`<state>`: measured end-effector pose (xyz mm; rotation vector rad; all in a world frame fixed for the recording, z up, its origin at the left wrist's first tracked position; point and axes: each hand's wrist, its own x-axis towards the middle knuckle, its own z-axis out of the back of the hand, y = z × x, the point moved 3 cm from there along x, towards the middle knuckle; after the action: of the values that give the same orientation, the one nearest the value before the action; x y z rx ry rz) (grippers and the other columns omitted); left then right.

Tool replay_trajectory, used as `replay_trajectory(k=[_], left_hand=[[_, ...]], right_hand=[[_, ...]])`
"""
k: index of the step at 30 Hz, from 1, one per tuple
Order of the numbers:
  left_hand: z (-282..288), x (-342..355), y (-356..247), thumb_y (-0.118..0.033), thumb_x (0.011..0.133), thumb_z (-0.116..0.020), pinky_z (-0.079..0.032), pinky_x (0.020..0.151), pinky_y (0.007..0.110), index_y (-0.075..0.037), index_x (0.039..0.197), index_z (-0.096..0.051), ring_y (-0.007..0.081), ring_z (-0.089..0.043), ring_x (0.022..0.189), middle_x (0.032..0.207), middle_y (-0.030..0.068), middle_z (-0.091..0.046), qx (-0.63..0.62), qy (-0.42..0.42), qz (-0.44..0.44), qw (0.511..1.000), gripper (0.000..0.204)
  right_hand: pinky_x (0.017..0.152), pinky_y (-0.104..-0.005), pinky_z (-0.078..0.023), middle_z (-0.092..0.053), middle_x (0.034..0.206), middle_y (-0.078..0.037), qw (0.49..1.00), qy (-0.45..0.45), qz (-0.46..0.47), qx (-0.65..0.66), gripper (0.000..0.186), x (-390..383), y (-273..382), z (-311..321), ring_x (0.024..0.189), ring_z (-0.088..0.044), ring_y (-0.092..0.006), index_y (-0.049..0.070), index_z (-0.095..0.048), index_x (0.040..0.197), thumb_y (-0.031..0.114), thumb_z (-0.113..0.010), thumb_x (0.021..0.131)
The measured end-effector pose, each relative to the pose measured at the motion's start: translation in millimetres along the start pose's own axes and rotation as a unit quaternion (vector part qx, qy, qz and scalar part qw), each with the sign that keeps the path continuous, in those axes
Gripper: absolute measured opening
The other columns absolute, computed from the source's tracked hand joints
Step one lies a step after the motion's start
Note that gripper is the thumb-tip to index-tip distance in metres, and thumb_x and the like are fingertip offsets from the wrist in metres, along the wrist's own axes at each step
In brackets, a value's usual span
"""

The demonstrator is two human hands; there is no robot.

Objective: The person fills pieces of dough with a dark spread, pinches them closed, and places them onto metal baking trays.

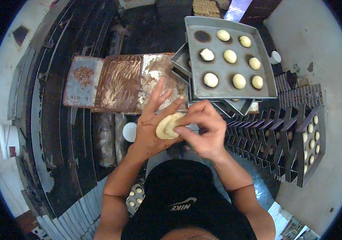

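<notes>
Dim light is falling unevenly; bluish glare is shining on floor [261, 189]; wall [313, 44] is curving toward black rim

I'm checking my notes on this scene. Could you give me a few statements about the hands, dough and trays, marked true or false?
1. The flattened dough piece rests on the left hand. True.
2. The right hand is well away from that dough. False: the right hand touches it with its fingers.
3. The top tray carries eight dough balls. True.
4. Those balls are piled on one another. False: they are spaced apart.
5. One dark spot on that tray has no ball. True.
</notes>
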<state>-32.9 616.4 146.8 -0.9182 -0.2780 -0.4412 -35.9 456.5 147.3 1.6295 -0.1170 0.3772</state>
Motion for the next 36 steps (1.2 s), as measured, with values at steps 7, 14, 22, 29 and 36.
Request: replay_trajectory(k=[7, 14, 22, 29, 36], left_hand=[[14, -11, -48, -0.022, 0.074, -0.081, -0.046, 0.102, 0.045, -0.004, 0.128, -0.070, 0.0305, -0.065, 0.125, 0.157, 0.0217, -0.046, -0.057, -0.075, -0.097, 0.991, 0.058], [69, -58, -48, -0.015, 0.079, -0.074, -0.047, 0.102, 0.042, -0.003, 0.114, -0.075, 0.0272, -0.066, 0.121, 0.137, 0.0174, -0.065, 0.023, -0.080, -0.137, 0.987, 0.037], [104, -105, -14, -0.041, 0.104, -0.052, -0.035, 0.111, 0.048, -0.006, 0.099, -0.076, 0.0310, -0.053, 0.133, 0.129, 0.0147, -0.067, -0.244, 0.051, -0.066, 0.966, 0.042], [102, -95, -66, -0.062, 0.099, -0.051, -0.010, 0.121, 0.056, -0.015, 0.125, -0.076, 0.0429, -0.020, 0.155, 0.163, 0.0158, -0.040, 0.002, 0.025, -0.209, 0.978, 0.059], [20, -67, -112, -0.035, 0.086, -0.078, -0.032, 0.110, 0.048, -0.006, 0.115, -0.073, 0.0359, -0.047, 0.133, 0.138, 0.0253, -0.054, -0.245, -0.078, -0.151, 0.955, 0.041]], right_hand=[[0.079, -0.0331, -0.055, -0.058, 0.105, -0.009, 0.998, -0.027, 0.035, -0.047, 0.021, -32, 55, -12, 0.099, -0.062, -0.0215, 0.007, -0.074, 0.094, 0.003, -0.084, 0.076], [0.085, -0.0335, -0.049, -0.057, 0.104, -0.008, 0.969, 0.029, 0.119, -0.215, 0.031, -59, 83, -71, 0.099, -0.058, -0.0199, 0.004, -0.075, 0.096, 0.006, -0.090, 0.069], [0.102, -0.0356, -0.044, -0.057, 0.123, -0.009, 0.946, -0.164, -0.037, 0.277, 0.050, -129, 11, -152, 0.119, -0.053, -0.0188, 0.002, -0.054, 0.128, 0.029, -0.075, 0.092], [0.089, -0.0328, -0.053, -0.065, 0.121, -0.012, 0.961, -0.050, -0.009, 0.271, 0.059, -125, 32, -136, 0.105, -0.064, -0.0187, -0.004, -0.053, 0.136, 0.047, -0.044, 0.109], [0.103, -0.0530, -0.053, -0.059, 0.132, -0.024, 0.913, -0.287, 0.151, 0.249, 0.030, -117, 72, -63, 0.129, -0.058, -0.0388, -0.002, -0.054, 0.127, 0.021, -0.050, 0.108]])
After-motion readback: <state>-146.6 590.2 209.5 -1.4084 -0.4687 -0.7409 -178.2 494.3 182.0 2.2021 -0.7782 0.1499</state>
